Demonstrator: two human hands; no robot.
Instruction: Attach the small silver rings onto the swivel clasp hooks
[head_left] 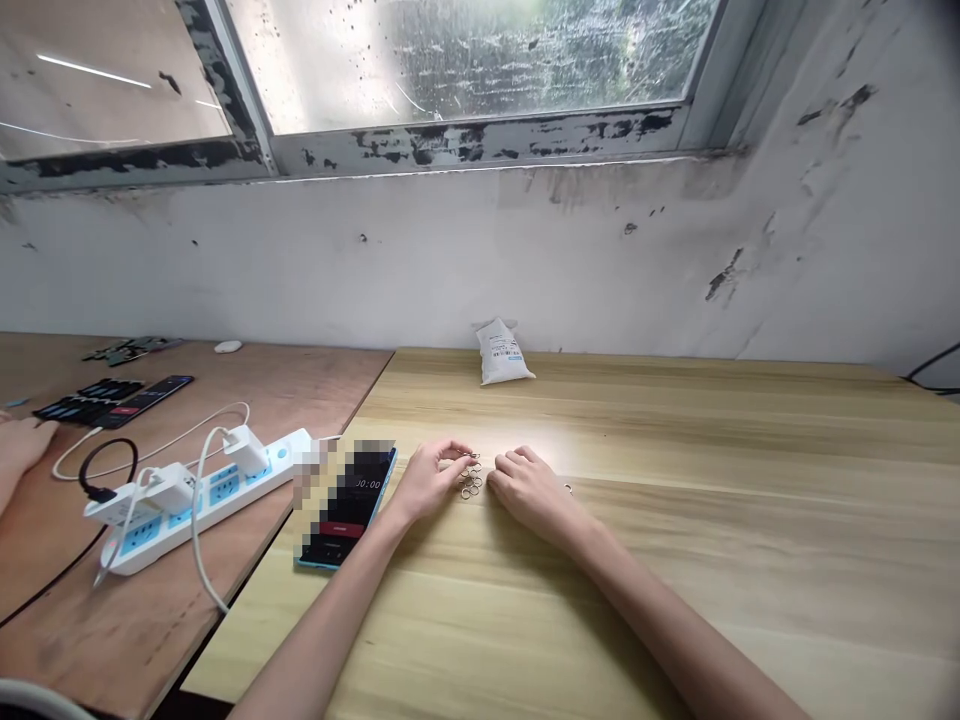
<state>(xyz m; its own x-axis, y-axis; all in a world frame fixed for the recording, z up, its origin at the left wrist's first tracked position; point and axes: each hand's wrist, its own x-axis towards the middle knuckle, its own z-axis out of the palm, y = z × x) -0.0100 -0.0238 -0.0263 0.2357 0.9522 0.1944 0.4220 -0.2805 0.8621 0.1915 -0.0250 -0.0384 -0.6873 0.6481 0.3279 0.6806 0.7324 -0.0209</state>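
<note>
Both my hands rest on a light wooden table point(675, 520) around a small pile of metal rings point(470, 482). My left hand point(431, 475) curls its fingers and pinches a ring at the top of the pile. My right hand point(529, 485) lies just right of the pile, fingers bent down on the table beside the rings; whether it holds one is hidden. A single small ring point(568, 489) lies to the right of my right hand.
A phone point(349, 505) with a timer screen lies left of my left hand. A white pouch point(502, 353) stands by the wall. On the darker left table lie a power strip point(199, 495) with chargers, several dark phones point(112, 400), and another person's hand point(19, 445).
</note>
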